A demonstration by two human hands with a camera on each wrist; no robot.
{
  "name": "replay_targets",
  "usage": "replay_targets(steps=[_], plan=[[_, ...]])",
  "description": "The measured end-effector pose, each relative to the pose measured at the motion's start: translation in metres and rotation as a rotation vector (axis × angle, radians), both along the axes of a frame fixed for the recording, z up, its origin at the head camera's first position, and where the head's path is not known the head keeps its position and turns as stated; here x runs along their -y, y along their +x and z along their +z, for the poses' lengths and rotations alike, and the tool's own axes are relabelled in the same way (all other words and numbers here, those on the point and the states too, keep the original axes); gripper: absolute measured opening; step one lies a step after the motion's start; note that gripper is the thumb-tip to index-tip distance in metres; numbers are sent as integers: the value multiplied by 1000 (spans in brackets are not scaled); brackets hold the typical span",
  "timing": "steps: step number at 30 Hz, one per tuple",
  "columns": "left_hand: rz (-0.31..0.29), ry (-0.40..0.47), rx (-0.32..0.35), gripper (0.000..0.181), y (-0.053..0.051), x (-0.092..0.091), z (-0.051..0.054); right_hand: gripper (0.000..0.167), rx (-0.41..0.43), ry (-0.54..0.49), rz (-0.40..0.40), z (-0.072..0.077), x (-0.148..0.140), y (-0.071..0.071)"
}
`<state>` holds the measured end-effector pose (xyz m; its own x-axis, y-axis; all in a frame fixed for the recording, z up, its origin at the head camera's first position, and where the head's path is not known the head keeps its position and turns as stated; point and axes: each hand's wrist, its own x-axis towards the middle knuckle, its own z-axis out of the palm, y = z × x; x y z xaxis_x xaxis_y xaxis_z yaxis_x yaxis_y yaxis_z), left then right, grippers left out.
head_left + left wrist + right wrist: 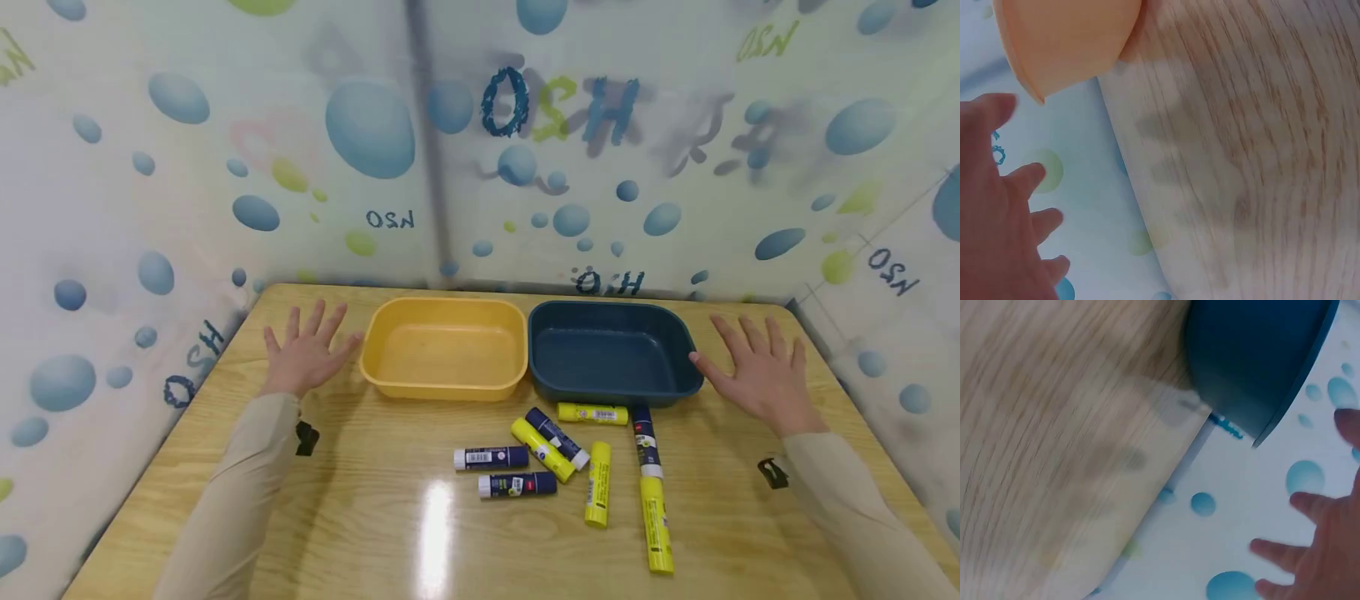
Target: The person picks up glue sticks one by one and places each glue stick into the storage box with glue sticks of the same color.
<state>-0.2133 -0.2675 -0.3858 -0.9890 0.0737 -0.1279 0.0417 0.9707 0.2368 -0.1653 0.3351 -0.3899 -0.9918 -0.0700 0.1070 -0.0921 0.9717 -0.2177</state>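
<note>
From out here I have a pale wood-grain table [360, 517], glossy enough to throw back a streak of light. Toward its far edge, two smooth, round-cornered trays, plastic by the look of them, stand side by side: a yellow tray [442, 389] and, to its right, a dark blue tray [607, 362]. The left hand [303, 358] is spread wide beside the yellow one, the right hand [768, 383] just as wide beside the blue; neither has hold of anything, though I can't quite tell whether the right thumb touches the rim.

Between the hands and nearer the body lie four yellow cylindrical glue sticks [597, 485] and four navy glue sticks with white ends [517, 485]. The leftmost navy pair lie crosswise, slightly nearer the left hand; the rest are nearer the right. There, one navy and one yellow run end to end, long axes pointing toward the blue tray.
</note>
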Motion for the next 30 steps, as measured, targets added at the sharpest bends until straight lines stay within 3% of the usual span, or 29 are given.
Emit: replay_targets(steps=[6, 10, 16, 23, 26, 30], plan=[[-24, 40, 65, 76, -4, 0, -4, 77, -64, 5, -15, 2, 12, 13], [-56, 131, 92, 72, -8, 2, -5, 74, -112, 32, 3, 4, 21, 22], [-118, 334, 139, 64, -14, 6, -10, 67, -181, 60, 54, 10, 36, 37], [-99, 672, 279, 59, -25, 13, -20, 52, -201, 89, 95, 13, 51, 58], [-93, 785, 328, 59, -26, 14, -22, 46, -173, 105, 132, 13, 57, 64], [-87, 884, 388, 60, -28, 14, -24, 42, -34, 119, 133, 10, 66, 73]])
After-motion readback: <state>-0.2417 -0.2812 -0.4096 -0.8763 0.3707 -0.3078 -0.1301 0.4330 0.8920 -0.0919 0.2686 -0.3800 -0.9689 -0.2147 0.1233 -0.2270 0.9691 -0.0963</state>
